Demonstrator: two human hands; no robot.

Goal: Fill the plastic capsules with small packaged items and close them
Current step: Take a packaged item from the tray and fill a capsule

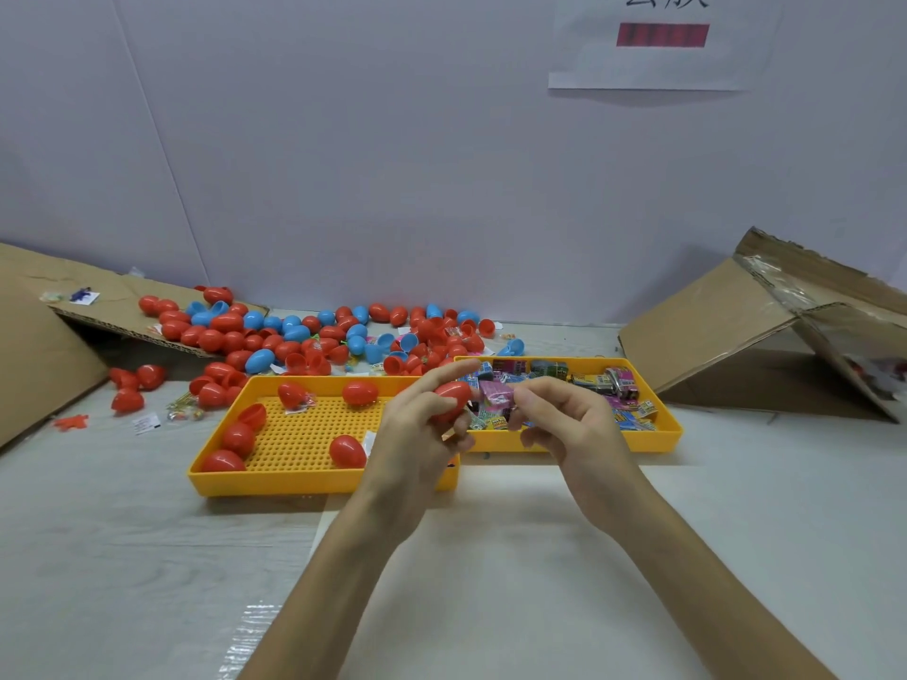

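Left hand [417, 434] raised over the gap between the two trays, grip grasping a red capsule [451, 397]: index finger stretched along its top, other fingers curled underneath. Cannot tell whether the capsule is open or snapped together. Right hand [564, 419] just beside it, grip pinching a pink packet [495, 395] between thumb and fingertips; the packet is right at the capsule's right end, contact unclear. Both hands are above the tabletop [147, 557], not resting on it.

Left yellow tray [275, 483] has a perforated floor and holds loose red capsules, e.g. one near the front [347, 451], one at the back [360, 392] and a cluster at the left wall [238, 436]; one open half [253, 415] sits there too. Right yellow tray [589, 441] touches the left one at the corner and holds a heap of small printed packets [623, 385].

Behind the trays, a pile of red and blue capsules [319, 336] is spread along the wall, some open, with small clear bags mixed in. A cardboard flap [29, 336] leans at left and a cardboard box [711, 326] lies tipped at right. An orange toy figure [71, 423] and a white slip [146, 424] lie on the tabletop at left. A paper sign [662, 61] is on the wall. A white sheet [491, 557] lies under the forearms.
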